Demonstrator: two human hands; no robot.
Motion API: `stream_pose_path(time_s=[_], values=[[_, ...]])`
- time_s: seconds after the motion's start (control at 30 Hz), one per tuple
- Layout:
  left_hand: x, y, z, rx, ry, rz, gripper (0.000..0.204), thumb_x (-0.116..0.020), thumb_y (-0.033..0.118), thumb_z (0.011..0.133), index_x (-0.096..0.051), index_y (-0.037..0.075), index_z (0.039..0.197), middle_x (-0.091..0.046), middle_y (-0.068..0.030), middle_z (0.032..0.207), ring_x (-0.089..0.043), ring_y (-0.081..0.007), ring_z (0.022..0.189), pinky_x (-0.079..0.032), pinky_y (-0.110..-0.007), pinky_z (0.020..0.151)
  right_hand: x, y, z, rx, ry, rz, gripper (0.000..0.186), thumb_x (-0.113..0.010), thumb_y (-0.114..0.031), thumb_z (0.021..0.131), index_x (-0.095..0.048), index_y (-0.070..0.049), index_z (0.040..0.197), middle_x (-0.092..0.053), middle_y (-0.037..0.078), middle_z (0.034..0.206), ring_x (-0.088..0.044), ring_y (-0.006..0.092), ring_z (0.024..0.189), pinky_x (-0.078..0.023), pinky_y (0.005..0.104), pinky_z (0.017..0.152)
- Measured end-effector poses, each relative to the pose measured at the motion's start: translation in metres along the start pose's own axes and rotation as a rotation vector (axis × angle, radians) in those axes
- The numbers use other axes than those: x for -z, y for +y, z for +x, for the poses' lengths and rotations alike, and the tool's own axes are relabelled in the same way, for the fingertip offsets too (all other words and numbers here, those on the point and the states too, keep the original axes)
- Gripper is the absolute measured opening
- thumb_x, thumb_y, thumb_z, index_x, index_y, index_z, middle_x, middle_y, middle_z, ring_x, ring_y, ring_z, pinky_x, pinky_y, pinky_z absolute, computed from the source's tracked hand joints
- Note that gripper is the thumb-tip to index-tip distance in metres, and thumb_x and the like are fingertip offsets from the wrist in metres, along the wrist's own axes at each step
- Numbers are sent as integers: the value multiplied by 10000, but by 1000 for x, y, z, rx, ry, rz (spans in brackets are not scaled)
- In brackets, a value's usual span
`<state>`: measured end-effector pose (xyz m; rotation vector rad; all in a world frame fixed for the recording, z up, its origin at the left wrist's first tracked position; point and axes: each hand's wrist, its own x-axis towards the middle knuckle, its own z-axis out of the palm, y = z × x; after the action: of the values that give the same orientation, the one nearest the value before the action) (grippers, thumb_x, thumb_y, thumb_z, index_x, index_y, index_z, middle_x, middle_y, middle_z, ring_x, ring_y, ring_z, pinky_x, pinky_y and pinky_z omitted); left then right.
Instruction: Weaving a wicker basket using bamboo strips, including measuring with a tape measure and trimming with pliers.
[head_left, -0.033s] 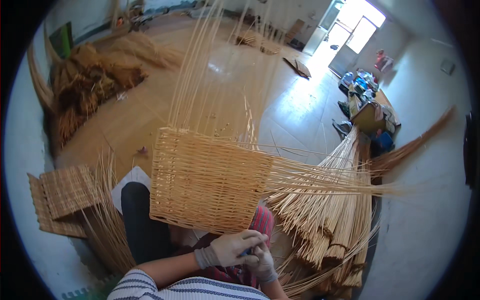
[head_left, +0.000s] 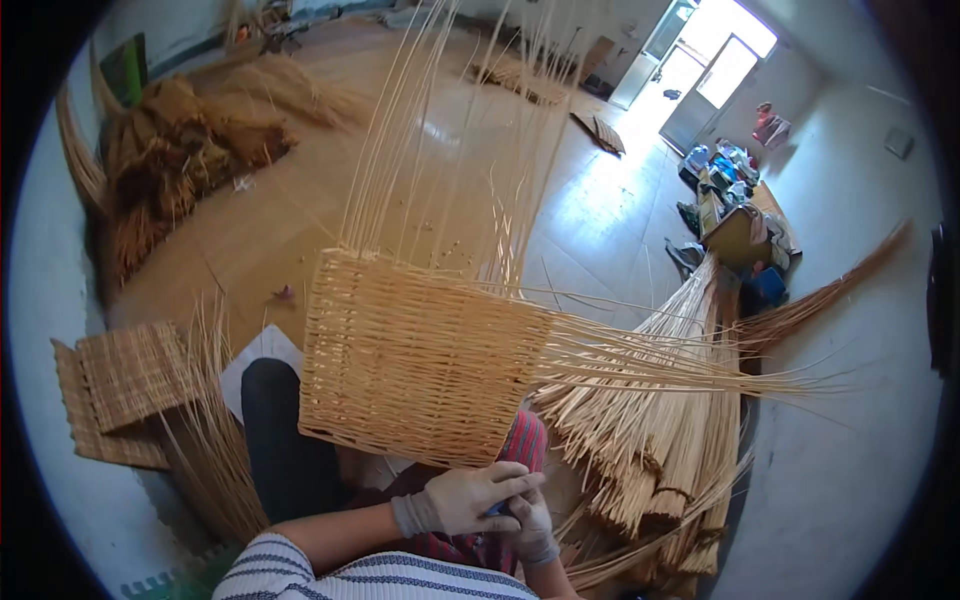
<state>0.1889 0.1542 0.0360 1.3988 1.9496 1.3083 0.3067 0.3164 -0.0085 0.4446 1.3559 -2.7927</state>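
Observation:
A flat woven wicker panel (head_left: 420,350) of pale yellow strands stands in front of me over my lap. Long loose strands rise from its top edge and others fan out from its right side. Just below its lower right corner my gloved hands meet. My left hand (head_left: 468,498) has its fingers bent over the right one. My right hand (head_left: 532,524) is closed, its fingers curled near the left fingertips. Between them shows a bit of a small blue thing (head_left: 495,509), mostly covered by the fingers. What else the fingers pinch is hidden.
Bundles of pale wicker rods (head_left: 650,430) lie on the floor at my right. More woven panels (head_left: 135,375) lean at the left. Behind them is a heap of brown fibre bundles (head_left: 185,150). A crate with cloths (head_left: 740,230) stands by the right wall, near an open door (head_left: 705,95).
The woven panel and its upright strands sway slightly, and the view shifts a little. Both hands stay together in nearly the same place.

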Motion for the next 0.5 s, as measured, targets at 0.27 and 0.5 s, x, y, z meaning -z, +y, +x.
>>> stream_pose_path(time_s=[0.27, 0.5], values=[[16, -5, -24, 185, 198, 230, 430, -676, 444, 989, -664, 155, 1308, -684, -92, 1065, -664, -365, 1034, -539, -491, 853, 46, -88, -19, 397, 45, 259, 119, -647, -135, 1004, -578, -71, 1076, -489, -13, 702, -467, 98, 523, -399, 278, 462], [46, -33, -44, 213, 336, 261, 166, -690, 296, 972, -716, 159, 1063, -668, -55, 962, -703, -291, 812, -542, -421, 678, 179, 19, 38, 26, 665, -408, 217, -641, -270, 1021, -672, -63, 1079, -653, 80, 779, -635, 198, 674, -519, 371, 600]])
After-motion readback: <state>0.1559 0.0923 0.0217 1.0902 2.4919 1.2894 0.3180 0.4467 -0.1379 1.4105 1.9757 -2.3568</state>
